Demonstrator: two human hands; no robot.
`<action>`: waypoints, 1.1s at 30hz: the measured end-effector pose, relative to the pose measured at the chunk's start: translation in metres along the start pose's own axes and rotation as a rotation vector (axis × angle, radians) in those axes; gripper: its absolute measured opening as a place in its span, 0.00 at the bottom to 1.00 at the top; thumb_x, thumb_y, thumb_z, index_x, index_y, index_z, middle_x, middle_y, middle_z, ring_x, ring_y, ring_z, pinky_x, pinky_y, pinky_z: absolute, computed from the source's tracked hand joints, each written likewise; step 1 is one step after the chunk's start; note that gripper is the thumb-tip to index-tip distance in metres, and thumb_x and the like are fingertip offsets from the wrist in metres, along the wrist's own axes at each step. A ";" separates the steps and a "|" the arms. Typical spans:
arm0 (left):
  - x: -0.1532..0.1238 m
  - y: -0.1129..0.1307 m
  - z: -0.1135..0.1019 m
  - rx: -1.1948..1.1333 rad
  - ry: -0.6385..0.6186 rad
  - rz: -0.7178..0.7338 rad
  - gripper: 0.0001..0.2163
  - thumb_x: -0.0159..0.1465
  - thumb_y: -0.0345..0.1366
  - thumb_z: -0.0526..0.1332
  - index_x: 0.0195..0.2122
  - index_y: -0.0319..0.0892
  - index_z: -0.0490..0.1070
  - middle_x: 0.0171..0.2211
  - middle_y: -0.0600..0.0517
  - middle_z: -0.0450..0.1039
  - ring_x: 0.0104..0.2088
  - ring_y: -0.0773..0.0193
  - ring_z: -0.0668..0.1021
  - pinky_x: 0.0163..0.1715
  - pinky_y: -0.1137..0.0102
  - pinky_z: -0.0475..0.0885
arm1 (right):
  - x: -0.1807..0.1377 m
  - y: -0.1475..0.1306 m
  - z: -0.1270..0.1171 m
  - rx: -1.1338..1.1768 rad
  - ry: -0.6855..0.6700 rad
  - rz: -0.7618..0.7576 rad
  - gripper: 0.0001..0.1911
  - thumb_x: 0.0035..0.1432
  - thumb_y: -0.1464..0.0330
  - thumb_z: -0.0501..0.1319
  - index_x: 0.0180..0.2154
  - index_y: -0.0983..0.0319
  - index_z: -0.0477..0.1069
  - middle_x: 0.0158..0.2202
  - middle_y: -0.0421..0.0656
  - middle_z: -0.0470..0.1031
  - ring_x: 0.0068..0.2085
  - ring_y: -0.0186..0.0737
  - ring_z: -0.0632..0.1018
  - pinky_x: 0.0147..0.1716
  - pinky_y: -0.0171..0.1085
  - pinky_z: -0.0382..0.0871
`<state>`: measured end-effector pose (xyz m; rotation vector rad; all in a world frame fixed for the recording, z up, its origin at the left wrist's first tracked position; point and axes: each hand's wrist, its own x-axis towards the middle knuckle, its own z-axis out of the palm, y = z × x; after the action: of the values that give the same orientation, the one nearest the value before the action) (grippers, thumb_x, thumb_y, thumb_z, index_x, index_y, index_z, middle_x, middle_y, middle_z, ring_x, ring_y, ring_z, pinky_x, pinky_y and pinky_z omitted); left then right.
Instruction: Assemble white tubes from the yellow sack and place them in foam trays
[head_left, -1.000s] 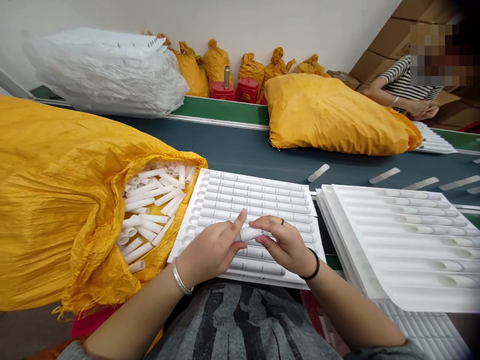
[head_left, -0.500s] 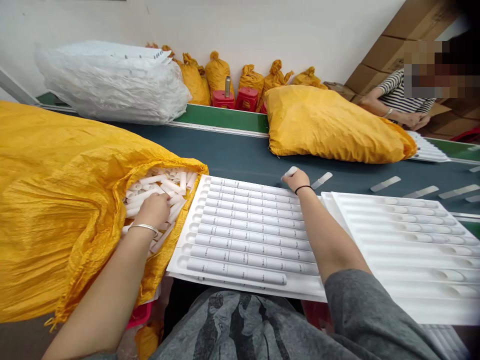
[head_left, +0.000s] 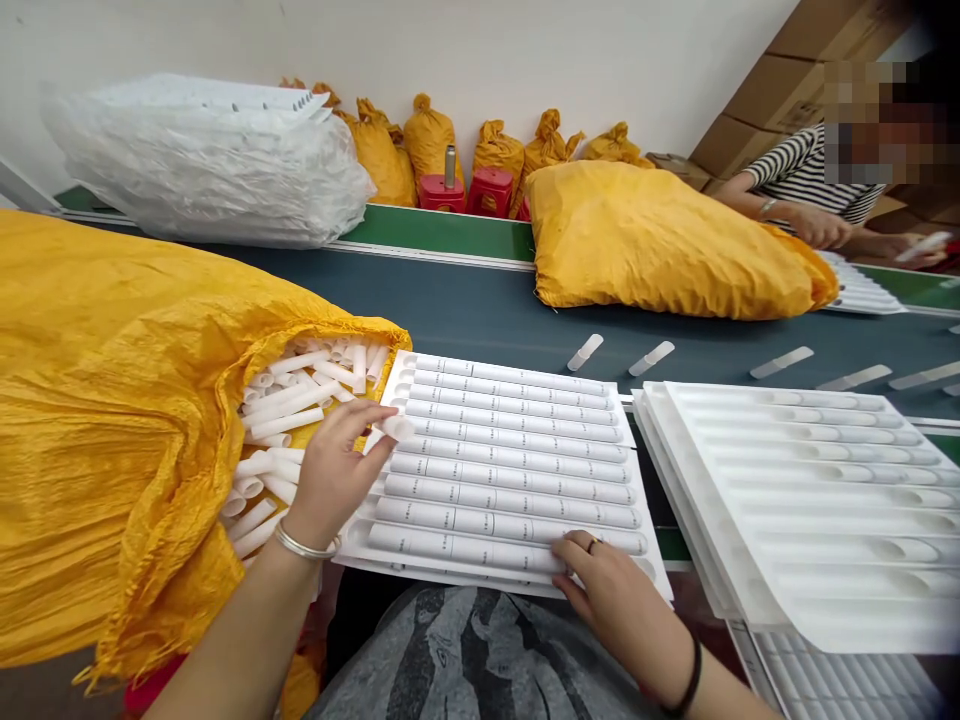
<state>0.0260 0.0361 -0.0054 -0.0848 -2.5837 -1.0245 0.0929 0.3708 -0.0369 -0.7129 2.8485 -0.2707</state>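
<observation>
My left hand (head_left: 345, 460) is closed, thumb and fingers pinching a short white tube (head_left: 397, 428) over the left edge of a white slotted tray (head_left: 360, 535). Printed white tubes (head_left: 480, 490) lie end to end in the tray's rows. At the right end of the nearest row is my right hand (head_left: 607, 580), its fingers bent and its thumb around the end tube, partly hiding it. Beside my left hand, an open yellow woven sack (head_left: 172, 400) spills loose white tubes (head_left: 289, 410).
Stacked white trays (head_left: 750, 560) stand to the right. Several pale tube-like pieces (head_left: 651, 358) lie on the dark conveyor belt (head_left: 450, 310). A full yellow sack (head_left: 645, 240) and a plastic-wrapped bundle (head_left: 210, 170) rest across it. A co-worker (head_left: 817, 190) is at the far right.
My left hand has come out of the sack with a tube, to the tray's left edge. My right hand has left a pale piece on the belt and moved down to the nearest row.
</observation>
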 end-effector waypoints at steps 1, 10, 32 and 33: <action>-0.004 0.009 0.006 -0.078 -0.009 0.005 0.10 0.60 0.36 0.61 0.43 0.44 0.73 0.42 0.50 0.72 0.42 0.62 0.74 0.44 0.68 0.70 | -0.014 -0.004 0.011 -0.003 0.057 -0.010 0.08 0.55 0.74 0.57 0.37 0.61 0.72 0.35 0.47 0.74 0.32 0.45 0.76 0.30 0.42 0.71; -0.029 0.066 0.056 -1.187 -0.177 -0.304 0.21 0.54 0.30 0.68 0.45 0.49 0.61 0.38 0.55 0.74 0.40 0.67 0.76 0.41 0.71 0.72 | -0.003 -0.006 -0.036 0.524 0.356 -0.085 0.20 0.61 0.73 0.54 0.55 0.58 0.63 0.43 0.46 0.74 0.42 0.40 0.75 0.40 0.38 0.72; -0.039 0.066 0.027 -0.407 -0.418 -0.005 0.11 0.60 0.41 0.63 0.41 0.44 0.68 0.35 0.54 0.72 0.35 0.66 0.74 0.35 0.73 0.68 | 0.064 -0.012 -0.052 0.702 0.283 -0.338 0.14 0.64 0.68 0.54 0.51 0.60 0.66 0.40 0.45 0.75 0.38 0.36 0.75 0.38 0.36 0.70; -0.039 0.067 0.027 -0.414 -0.403 -0.008 0.11 0.60 0.42 0.63 0.41 0.43 0.67 0.35 0.54 0.72 0.34 0.66 0.74 0.35 0.73 0.68 | 0.064 -0.014 -0.052 0.707 0.292 -0.361 0.14 0.64 0.68 0.54 0.51 0.60 0.66 0.39 0.45 0.75 0.37 0.36 0.75 0.38 0.36 0.70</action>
<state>0.0666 0.1059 0.0065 -0.4254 -2.6619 -1.6797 0.0316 0.3349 0.0076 -1.0617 2.5379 -1.4416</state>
